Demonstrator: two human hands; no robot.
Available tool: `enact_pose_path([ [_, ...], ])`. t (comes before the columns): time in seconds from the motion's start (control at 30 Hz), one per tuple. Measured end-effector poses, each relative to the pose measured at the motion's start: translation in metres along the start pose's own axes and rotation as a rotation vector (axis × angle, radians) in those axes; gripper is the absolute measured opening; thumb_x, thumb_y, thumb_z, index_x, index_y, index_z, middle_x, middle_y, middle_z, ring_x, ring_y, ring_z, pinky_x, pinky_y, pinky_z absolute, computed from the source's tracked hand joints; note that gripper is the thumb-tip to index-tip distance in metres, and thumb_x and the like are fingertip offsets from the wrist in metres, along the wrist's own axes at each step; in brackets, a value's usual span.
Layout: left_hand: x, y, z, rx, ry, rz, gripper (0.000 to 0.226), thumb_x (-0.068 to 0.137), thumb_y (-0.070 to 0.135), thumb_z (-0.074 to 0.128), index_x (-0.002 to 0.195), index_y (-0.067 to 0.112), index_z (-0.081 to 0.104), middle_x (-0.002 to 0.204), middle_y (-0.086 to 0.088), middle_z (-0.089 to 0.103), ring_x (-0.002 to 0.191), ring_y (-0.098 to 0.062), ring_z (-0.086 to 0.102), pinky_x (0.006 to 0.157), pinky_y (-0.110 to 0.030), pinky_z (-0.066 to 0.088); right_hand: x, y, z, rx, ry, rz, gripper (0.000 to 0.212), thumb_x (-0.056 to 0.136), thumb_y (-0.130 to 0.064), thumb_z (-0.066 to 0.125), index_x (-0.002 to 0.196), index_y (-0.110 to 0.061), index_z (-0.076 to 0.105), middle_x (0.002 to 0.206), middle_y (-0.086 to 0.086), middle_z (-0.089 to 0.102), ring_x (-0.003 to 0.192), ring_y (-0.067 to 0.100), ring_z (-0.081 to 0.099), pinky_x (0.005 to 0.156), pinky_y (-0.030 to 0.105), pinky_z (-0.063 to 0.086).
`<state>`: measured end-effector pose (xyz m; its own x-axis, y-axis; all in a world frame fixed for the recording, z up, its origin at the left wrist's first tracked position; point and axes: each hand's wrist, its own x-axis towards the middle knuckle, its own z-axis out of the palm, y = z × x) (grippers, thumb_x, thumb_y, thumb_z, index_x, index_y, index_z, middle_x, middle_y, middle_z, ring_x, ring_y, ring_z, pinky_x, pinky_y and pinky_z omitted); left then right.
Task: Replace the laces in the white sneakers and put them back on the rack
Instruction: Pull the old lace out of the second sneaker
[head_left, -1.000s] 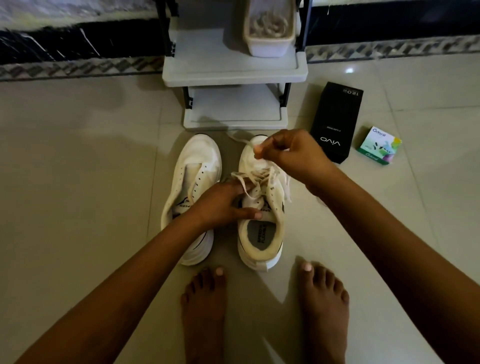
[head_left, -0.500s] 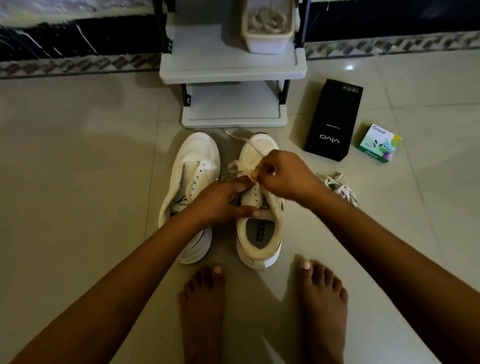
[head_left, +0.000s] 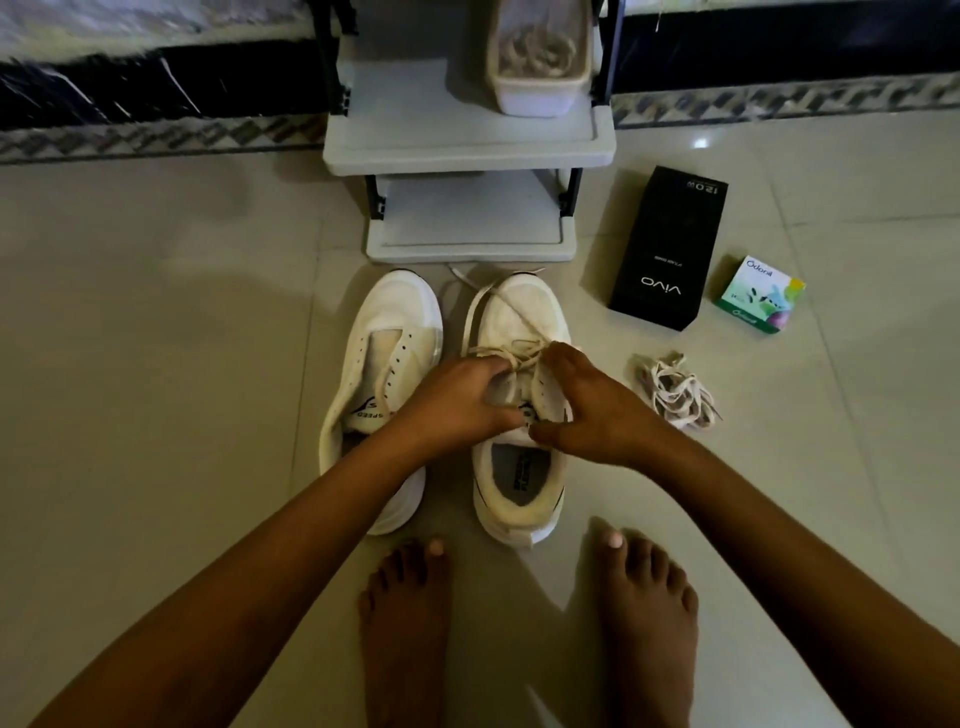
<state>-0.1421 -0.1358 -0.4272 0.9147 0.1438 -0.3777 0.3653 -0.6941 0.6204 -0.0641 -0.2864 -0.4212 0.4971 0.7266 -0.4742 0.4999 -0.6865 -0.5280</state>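
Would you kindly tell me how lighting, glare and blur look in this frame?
Head view: dim overall, the right sneaker and left sneaker brightest. Head view: one small glare spot on the floor right of the rack. Head view: top edge smeared, the wall border bowed by the wide lens.

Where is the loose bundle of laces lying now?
In the head view, the loose laces lie on the floor right of the right sneaker, nearer the person than the black box.
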Motion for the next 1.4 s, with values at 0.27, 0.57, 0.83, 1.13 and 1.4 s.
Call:
enact_pose_path([
  [0.27,0.004,-0.009,-0.004,-0.423,0.145,-0.206,0.040,0.082,0.005,0.064,0.113,0.017,0.042,0.113,0.000,0.054,0.107,-0.015,0.052,0.080,-0.028,0.044,-0.008,0.016,0.027,-0.048,0.236,-0.070,0.088,0.072,-0.059,0.017,0.144,-0.011,0.034,0.151,0.010,0.031,0.127,0.029,0.044,0.093,0.032,0.042],
  [0.57,0.000,-0.003,0.008,0.252,0.223,0.103,0.059,0.082,0.019,0.062,0.137,0.027,0.044,0.147,-0.005,0.029,0.123,-0.024,0.044,0.087,-0.026,0.040,0.002,0.001,0.046,-0.069,0.248,-0.060,0.077,0.085,-0.046,0.016,0.150,-0.008,-0.001,0.158,0.011,0.000,0.146,0.021,0.006,0.114,0.024,0.006],
  [0.83,0.015,0.013,0.008,0.514,0.253,0.021,0.032,0.089,0.030,0.054,0.119,0.021,0.061,0.126,-0.001,0.049,0.110,-0.021,0.052,0.084,-0.034,0.045,0.005,0.008,0.051,-0.184,0.167,0.001,0.113,0.064,-0.082,-0.020,0.148,-0.007,-0.011,0.157,0.011,-0.012,0.146,0.018,-0.007,0.111,0.022,-0.006],
  [1.13,0.017,0.017,0.011,0.465,0.255,0.017,0.033,0.091,0.029,0.053,0.120,0.014,0.056,0.139,-0.004,0.037,0.116,-0.023,0.048,0.087,-0.033,0.045,0.008,0.009,0.057,-0.148,0.169,0.014,0.121,0.054,-0.086,-0.021,0.147,-0.009,-0.016,0.156,0.009,-0.017,0.145,0.017,-0.013,0.110,0.021,-0.011],
  [1.4,0.024,0.021,0.013,0.539,0.189,-0.036,0.031,0.088,0.025,0.060,0.116,0.013,0.059,0.129,-0.008,0.045,0.112,-0.026,0.050,0.084,-0.033,0.045,0.009,0.010,0.062,-0.121,0.195,0.038,0.106,0.064,-0.073,-0.007,0.148,-0.009,-0.012,0.157,0.009,-0.014,0.145,0.018,-0.011,0.112,0.023,-0.009],
])
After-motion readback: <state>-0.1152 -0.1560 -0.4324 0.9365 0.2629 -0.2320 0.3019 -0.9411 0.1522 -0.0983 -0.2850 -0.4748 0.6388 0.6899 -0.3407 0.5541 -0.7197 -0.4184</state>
